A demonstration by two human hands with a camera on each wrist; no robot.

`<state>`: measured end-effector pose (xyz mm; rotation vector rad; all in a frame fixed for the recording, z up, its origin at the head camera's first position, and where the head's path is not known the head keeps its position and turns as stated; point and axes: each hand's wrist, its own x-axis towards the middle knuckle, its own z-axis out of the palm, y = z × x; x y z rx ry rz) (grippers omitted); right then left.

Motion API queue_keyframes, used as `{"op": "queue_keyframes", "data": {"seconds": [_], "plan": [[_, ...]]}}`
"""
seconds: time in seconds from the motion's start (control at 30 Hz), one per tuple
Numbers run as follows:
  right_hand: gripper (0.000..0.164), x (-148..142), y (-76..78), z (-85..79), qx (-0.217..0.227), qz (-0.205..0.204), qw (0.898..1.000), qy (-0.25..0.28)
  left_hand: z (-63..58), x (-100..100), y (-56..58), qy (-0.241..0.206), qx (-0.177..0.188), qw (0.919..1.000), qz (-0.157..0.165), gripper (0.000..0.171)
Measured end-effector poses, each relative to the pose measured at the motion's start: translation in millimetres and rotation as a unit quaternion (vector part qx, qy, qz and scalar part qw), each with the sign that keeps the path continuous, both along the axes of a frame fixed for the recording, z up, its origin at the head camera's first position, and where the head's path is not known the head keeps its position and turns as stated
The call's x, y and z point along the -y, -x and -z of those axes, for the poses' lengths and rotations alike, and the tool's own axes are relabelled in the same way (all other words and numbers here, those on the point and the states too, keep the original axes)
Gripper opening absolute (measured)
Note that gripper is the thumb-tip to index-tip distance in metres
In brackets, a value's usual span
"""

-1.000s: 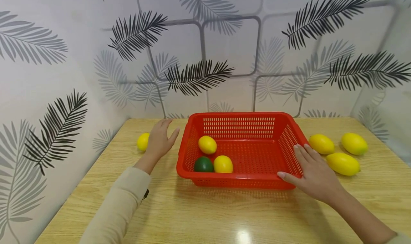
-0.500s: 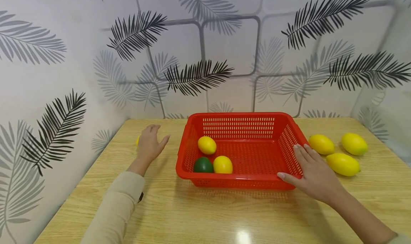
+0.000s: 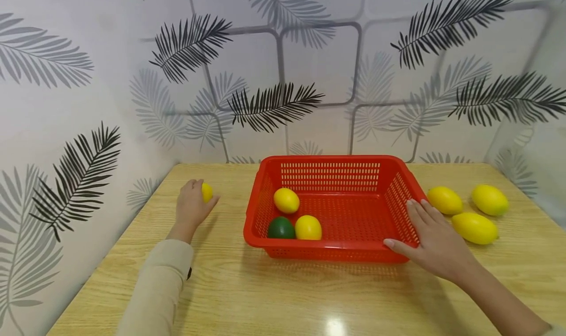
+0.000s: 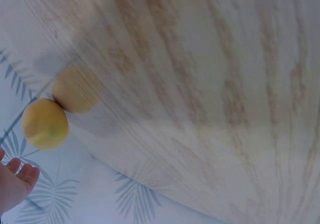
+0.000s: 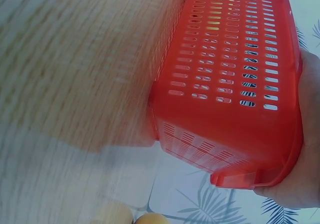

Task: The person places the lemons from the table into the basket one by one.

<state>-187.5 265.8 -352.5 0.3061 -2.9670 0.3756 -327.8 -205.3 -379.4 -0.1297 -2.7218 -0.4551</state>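
At the table's left side, my left hand [image 3: 191, 206] is beside a yellow lemon-like fruit [image 3: 207, 192], its thumb spread. The left wrist view shows a gap between the fingers [image 4: 25, 173] and that fruit [image 4: 45, 124]. My right hand [image 3: 438, 242] rests over the front right corner of a red plastic basket [image 3: 327, 244], fingers straight across the side rim and thumb on the front rim. Inside the basket, at its left end, lie a yellow lemon [image 3: 286, 201], a dark green fruit [image 3: 280, 228] and another yellow fruit [image 3: 308, 227].
Right of the basket lie three yellow fruits: one close to its side [image 3: 444, 200], a green-tipped one [image 3: 490, 200] and a longer one [image 3: 475, 228]. The wooden table [image 3: 265, 296] meets a leaf-patterned wall [image 3: 309, 129] behind and on the left.
My left hand has moved left and down past the fruit, so the fruit now shows on the hand's thumb side. The right hand and basket stay in place.
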Motion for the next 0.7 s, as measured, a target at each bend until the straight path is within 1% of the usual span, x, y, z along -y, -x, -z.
{"op": "queue_keyframes", "data": {"seconds": [0.2, 0.37, 0.47, 0.6, 0.7], "plan": [[0.097, 0.0, 0.1, 0.0, 0.0, 0.0, 1.0, 0.001, 5.0, 7.2, 0.2, -0.018, 0.025, 0.9995, -0.01, 0.063], [0.097, 0.7, -1.4, 2.9, -0.001, -0.004, 1.0, 0.002, 8.3, 14.0, 0.2, -0.007, 0.062, 0.9976, -0.031, 0.066], [0.097, 1.0, -1.3, 3.9, -0.001, -0.007, 1.0, 0.003, 10.0, 18.2, 0.1, -0.004, 0.075, 0.9963, -0.041, 0.068], [0.097, 0.1, 0.8, 3.4, -0.002, -0.007, 1.0, 0.002, 11.0, 20.0, 3.8, -0.011, 0.072, 0.9969, -0.03, 0.067], [0.098, -1.0, 1.1, 2.9, 0.0, -0.003, 1.0, 0.002, 10.9, 17.7, 8.4, -0.015, 0.082, 0.9963, -0.018, 0.066]]}}
